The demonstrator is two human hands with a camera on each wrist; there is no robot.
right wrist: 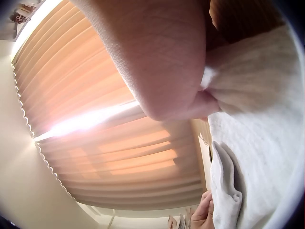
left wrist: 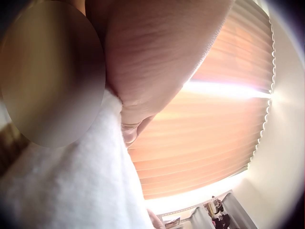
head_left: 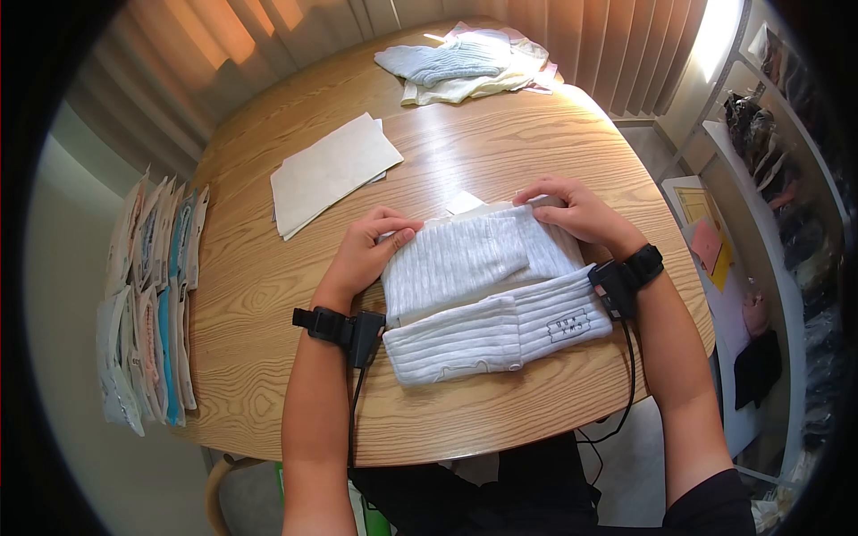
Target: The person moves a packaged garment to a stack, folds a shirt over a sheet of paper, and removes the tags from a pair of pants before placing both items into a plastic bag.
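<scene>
A light grey ribbed knit garment (head_left: 456, 259) lies folded in front of me, its near band (head_left: 456, 344) lying crosswise with a small dark print at the right. At its far left corner my left hand (head_left: 368, 246) pinches the edge between thumb and fingers. The far right corner is pinched by my right hand (head_left: 576, 210), and the cloth (right wrist: 267, 105) bunches at the fingertips in the right wrist view. Along the far edge a strip of white sheet shows from under the fabric, beside a small white piece (head_left: 465, 204).
Off-white flat sheets (head_left: 335, 174) lie stacked at the far left of the wooden table (head_left: 241, 322). Crumpled clothes (head_left: 469, 62) are piled at the back. Packaged items (head_left: 147, 304) hang at the left, and shelves (head_left: 760, 223) with bagged goods stand at the right.
</scene>
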